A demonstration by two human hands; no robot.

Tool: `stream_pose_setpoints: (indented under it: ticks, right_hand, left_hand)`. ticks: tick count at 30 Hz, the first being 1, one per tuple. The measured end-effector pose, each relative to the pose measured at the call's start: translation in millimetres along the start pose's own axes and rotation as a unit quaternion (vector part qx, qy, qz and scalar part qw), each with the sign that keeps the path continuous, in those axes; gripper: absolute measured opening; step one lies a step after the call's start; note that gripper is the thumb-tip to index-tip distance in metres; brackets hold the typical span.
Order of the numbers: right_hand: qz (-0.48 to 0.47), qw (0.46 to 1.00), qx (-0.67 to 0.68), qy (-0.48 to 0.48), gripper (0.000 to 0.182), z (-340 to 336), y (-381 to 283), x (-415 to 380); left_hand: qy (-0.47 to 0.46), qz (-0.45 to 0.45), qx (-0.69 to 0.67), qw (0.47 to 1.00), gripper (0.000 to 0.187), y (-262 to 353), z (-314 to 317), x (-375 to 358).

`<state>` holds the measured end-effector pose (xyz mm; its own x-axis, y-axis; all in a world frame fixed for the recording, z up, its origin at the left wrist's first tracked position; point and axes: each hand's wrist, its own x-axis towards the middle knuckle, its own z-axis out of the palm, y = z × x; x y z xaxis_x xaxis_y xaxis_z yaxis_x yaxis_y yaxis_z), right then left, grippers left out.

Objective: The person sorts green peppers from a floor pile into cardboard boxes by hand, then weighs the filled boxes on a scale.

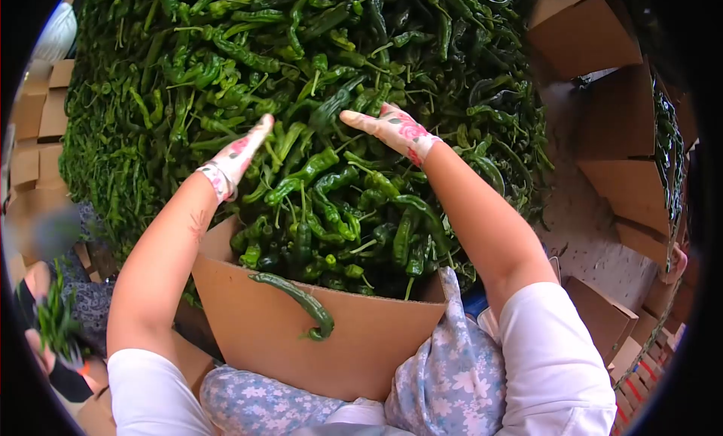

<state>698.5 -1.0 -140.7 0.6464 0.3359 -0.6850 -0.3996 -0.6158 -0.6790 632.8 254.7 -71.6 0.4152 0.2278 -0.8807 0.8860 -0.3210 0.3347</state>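
Note:
A large heap of long green peppers (226,52) fills the upper middle of the head view. Against its near side, at my lap, stands an open cardboard box (316,338) with peppers inside, and one curved pepper (301,300) hangs over its front edge. My left hand (239,156), in a floral glove, reaches into the peppers just beyond the box's left side. Across from it, my right hand (393,129) in a matching glove touches the peppers, thumb apart from the fingers. Loose peppers lie between the two hands; neither is closed around any.
Open cardboard boxes (621,120) stand at the right, some holding peppers. More cartons (41,120) are stacked at the far left. At the lower left another person's hands (45,349) are near a bunch of peppers. Wet-looking floor (580,210) shows right of the heap.

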Motion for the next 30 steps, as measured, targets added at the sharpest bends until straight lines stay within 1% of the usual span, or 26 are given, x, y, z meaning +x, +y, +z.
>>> stream_pose_setpoints:
  ticks: [2, 3, 4, 5, 6, 7, 8, 9, 10, 11, 12, 13, 14, 15, 16, 17, 18, 20, 21, 22, 24, 26, 27, 28, 29, 30]
  right_hand:
    - [-0.058, 0.994, 0.046, -0.08, 0.122, -1, -1, -25]
    - [-0.032, 0.996, 0.047, -0.071, 0.119, 5, 1, -33]
    - [-0.116, 0.965, 0.109, -0.208, 0.117, 4, 7, -29]
    - [-0.236, 0.937, 0.082, -0.244, 0.094, -1, 34, -10]
    - [-0.353, 0.893, 0.056, -0.273, 0.07, -3, 42, -8]
    - [-0.237, 0.946, 0.04, -0.218, 0.092, 11, 46, -1]
    - [-0.118, 0.98, 0.021, -0.16, 0.115, 27, 19, -12]
    - [-0.088, 0.983, -0.09, -0.13, 0.113, 23, -16, -46]
    - [-0.099, 0.979, -0.123, -0.131, 0.105, 24, -21, -55]
    - [-0.098, 0.979, -0.126, -0.131, 0.105, 30, -14, -58]
    - [-0.166, 0.963, -0.089, -0.192, 0.092, 38, -4, -58]
    - [-0.232, 0.938, -0.051, -0.253, 0.08, 45, 6, -63]
    - [-0.218, 0.927, -0.154, -0.262, 0.074, 39, -22, -104]
    - [-0.246, 0.914, -0.052, -0.32, 0.069, 62, 1, -102]
    - [-0.345, 0.895, -0.135, -0.248, 0.064, 77, 3, -117]
    - [-0.319, 0.887, -0.141, -0.304, 0.062, 89, 8, -125]
    - [-0.292, 0.875, -0.147, -0.358, 0.061, 98, 9, -134]
    - [-0.308, 0.876, -0.178, -0.324, 0.065, 100, 0, -166]
    - [-0.294, 0.858, -0.216, -0.361, 0.073, 100, -12, -179]
    - [-0.305, 0.85, -0.24, -0.357, 0.069, 104, -15, -191]
    - [-0.335, 0.803, -0.36, -0.337, 0.065, 120, -19, -208]
    - [-0.393, 0.772, -0.415, -0.279, 0.066, 144, -14, -230]
    - [-0.412, 0.767, -0.414, -0.266, 0.066, 154, -10, -241]
    - [-0.433, 0.761, -0.413, -0.251, 0.065, 164, -7, -253]
    - [-0.436, 0.758, -0.419, -0.245, 0.062, 174, -9, -267]
    - [-0.474, 0.737, -0.438, -0.201, 0.061, 180, -10, -282]
  left_hand:
    - [-0.075, 0.093, 0.141, 0.983, 0.085, -6, 0, -6]
    - [-0.128, 0.138, 0.109, 0.976, 0.08, -7, -3, -18]
    - [-0.138, 0.083, 0.053, 0.985, 0.069, -13, -6, -22]
    - [-0.132, 0.046, 0.081, 0.987, 0.065, -14, -7, -32]
    - [-0.128, 0.009, 0.112, 0.985, 0.061, -13, -8, -40]
    - [-0.146, 0.069, 0.038, 0.986, 0.058, -55, -18, 9]
    - [-0.204, 0.092, -0.041, 0.974, 0.062, -61, -18, 14]
    - [-0.163, 0.098, 0.065, 0.98, 0.062, -52, -7, 2]
    - [-0.118, 0.104, 0.169, 0.973, 0.063, -41, 1, -12]
    - [-0.126, 0.065, 0.217, 0.966, 0.066, -46, -7, -15]
    - [-0.108, -0.072, 0.209, 0.969, 0.059, -37, -6, -32]
    - [-0.265, 0.101, 0.338, 0.897, 0.066, -54, -20, -17]
    - [-0.4, 0.266, 0.441, 0.758, 0.074, -72, -34, -4]
    - [-0.395, 0.205, 0.426, 0.787, 0.069, -78, -27, -18]
    - [-0.387, 0.142, 0.408, 0.815, 0.065, -91, -19, -38]
    - [-0.396, 0.013, 0.318, 0.861, 0.058, -139, -33, -15]
    - [-0.411, 0.073, 0.459, 0.784, 0.055, -105, -25, -54]
    - [-0.389, 0.056, 0.555, 0.733, 0.037, -107, -12, -85]
    - [-0.432, 0.222, 0.446, 0.752, 0.032, -111, -16, -104]
    - [-0.392, 0.054, 0.389, 0.832, 0.041, -112, -12, -123]
    - [-0.355, 0.219, 0.471, 0.777, 0.053, -132, -16, -141]
    - [-0.219, 0.181, 0.47, 0.836, 0.058, -142, -15, -179]
    - [-0.177, 0.196, 0.47, 0.842, 0.056, -160, -15, -191]
    - [-0.172, 0.19, 0.468, 0.846, 0.056, -182, -17, -201]
    - [-0.125, 0.214, 0.46, 0.853, 0.054, -205, -19, -209]
    - [-0.069, 0.24, 0.454, 0.855, 0.052, -226, -20, -216]
